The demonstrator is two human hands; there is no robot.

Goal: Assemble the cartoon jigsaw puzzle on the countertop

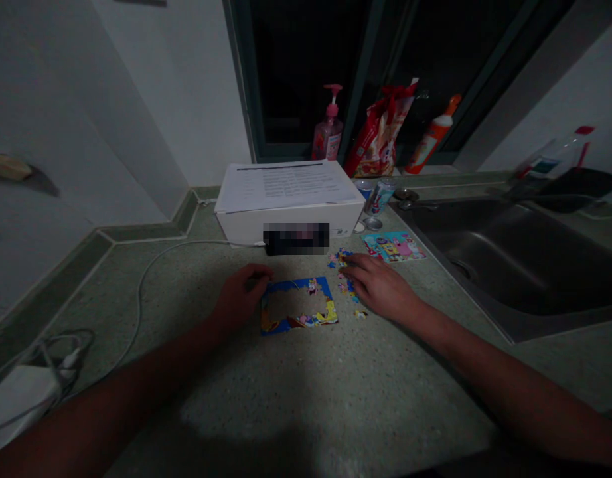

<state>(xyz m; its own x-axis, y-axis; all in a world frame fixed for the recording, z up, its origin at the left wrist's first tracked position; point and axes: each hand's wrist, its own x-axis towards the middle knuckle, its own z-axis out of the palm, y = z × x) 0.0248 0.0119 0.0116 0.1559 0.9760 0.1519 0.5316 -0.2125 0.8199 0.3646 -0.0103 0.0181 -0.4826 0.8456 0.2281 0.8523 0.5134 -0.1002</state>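
Observation:
A small jigsaw frame (296, 320) with a blue border and an empty middle lies on the speckled green counter (296, 392). My left hand (241, 295) rests at the frame's left edge, fingers curled against it. My right hand (378, 285) lies palm down, fingers spread, over a scatter of loose puzzle pieces (342, 255) just right of the frame. One loose piece (360, 313) sits near that wrist. A colourful cartoon reference picture (393, 245) lies farther right. Whether either hand pinches a piece is hidden.
A white box (291, 216) topped with printed paper stands behind the puzzle. A steel sink (515, 265) fills the right. A pink pump bottle (328, 133), red bag (378, 136) and orange bottle (433, 136) stand on the window sill. A white cable (147, 279) and charger (17, 398) lie left.

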